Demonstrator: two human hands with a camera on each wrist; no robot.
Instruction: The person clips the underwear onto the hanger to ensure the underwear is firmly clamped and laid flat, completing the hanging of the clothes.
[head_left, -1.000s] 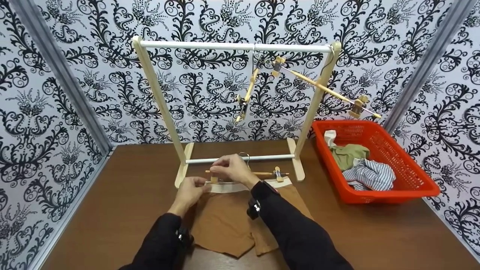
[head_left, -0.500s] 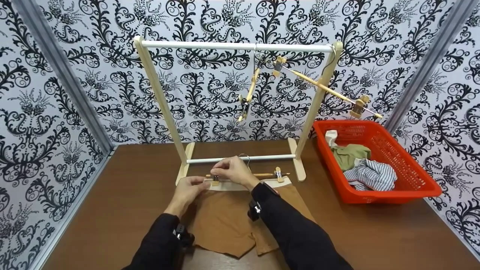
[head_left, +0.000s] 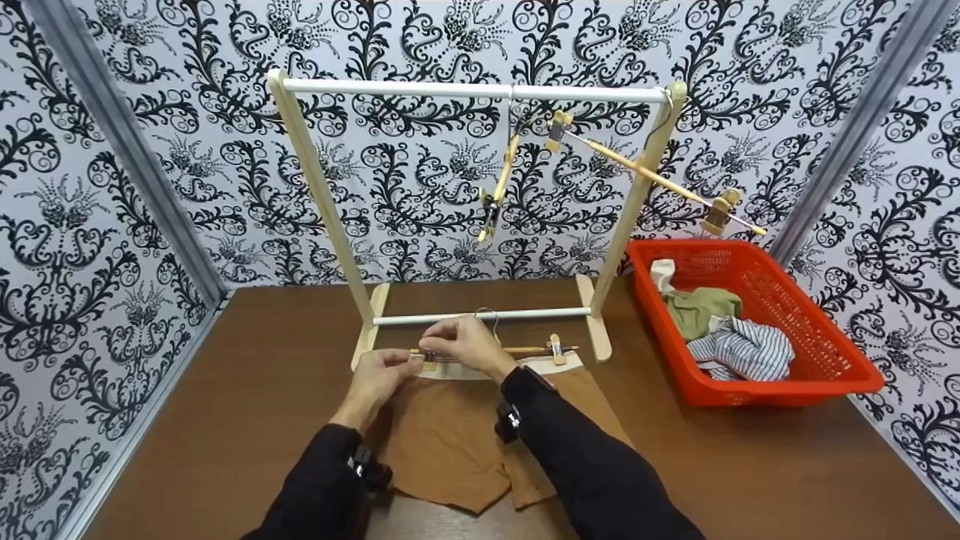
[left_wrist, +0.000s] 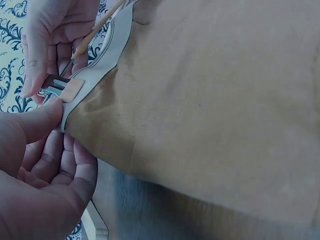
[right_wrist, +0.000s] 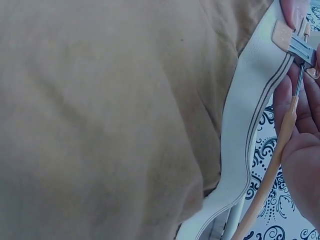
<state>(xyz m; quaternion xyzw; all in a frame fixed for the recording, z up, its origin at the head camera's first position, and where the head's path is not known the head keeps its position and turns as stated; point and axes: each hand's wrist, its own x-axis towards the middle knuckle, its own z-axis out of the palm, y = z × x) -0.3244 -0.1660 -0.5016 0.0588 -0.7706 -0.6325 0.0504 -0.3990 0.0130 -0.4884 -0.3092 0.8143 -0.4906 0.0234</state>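
Hands first: your left hand (head_left: pixel 379 384) pinches the left end of the waistband (head_left: pixel 465 372) of the brown shorts (head_left: pixel 450 435), thumb on top, fingers curled under. Your right hand (head_left: pixel 466 343) grips the left clip (left_wrist: pixel 73 89) by its handle end, thumb against fingers, right next to your left hand. That clip's tan pad sits over the pale band; can't tell whether its jaws bite the cloth.

Shorts lie on the brown table (head_left: pixel 240 375) in front of you, waistband on the far side, leg hems toward you. Using the shorts as reference for the rest:

Wooden hanger (head_left: pixel 525 350) runs along their far edge, hook pointing away from you. Right clip (head_left: pixel 556 349) is at the right end of their waistband, lower tip over the white band. Between the two clips the band is wavy in the right wrist view.

Rack (head_left: pixel 315 180) stands beyond the shorts, its lower white bar (head_left: pixel 540 313) just past the hanger. Two more hangers hang above and beyond the shorts: a middle one (head_left: pixel 506 169) seen nearly edge-on, and a slanted one (head_left: pixel 652 176) farther right, sloping down to the right.

Red basket (head_left: pixel 750 394) is well right of the shorts, holding a green cloth (head_left: pixel 701 309) and a striped cloth (head_left: pixel 742 349). Patterned wall (head_left: pixel 225 172) behind everything, beyond the shorts
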